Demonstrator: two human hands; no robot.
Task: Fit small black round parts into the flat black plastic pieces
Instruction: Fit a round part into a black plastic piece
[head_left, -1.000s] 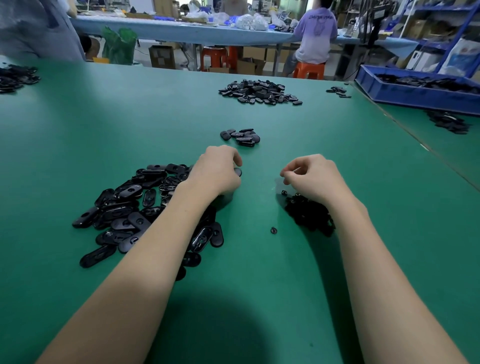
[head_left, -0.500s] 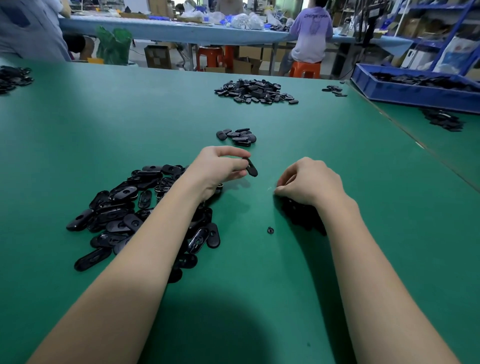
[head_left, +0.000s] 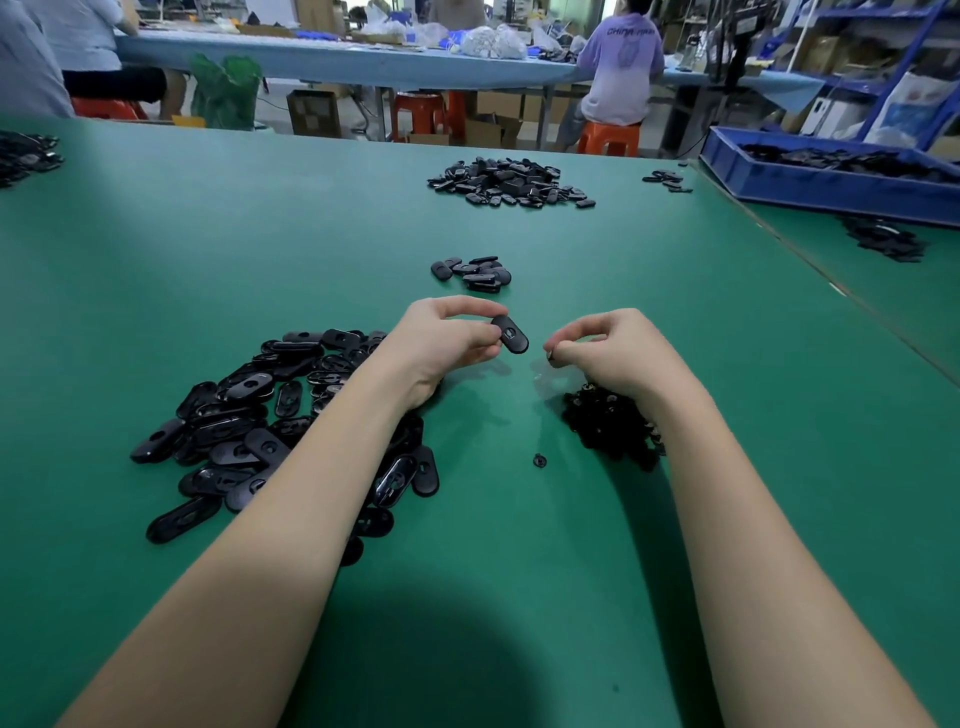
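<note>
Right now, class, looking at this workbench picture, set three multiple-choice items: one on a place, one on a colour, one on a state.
1. Where does the big pile of flat pieces lie?
A. by the left forearm
B. in the blue bin
C. on a stool

2. What colour is the table?
A. red
B. green
C. white

3. What is the left hand doing?
A. lying flat on the table
B. pinching one flat piece
C. holding a box

Answers:
1 A, the pile spreads beside and under that forearm.
2 B, the whole surface is green.
3 B, thumb and fingers pinch one flat piece above the table, facing the right hand.
</note>
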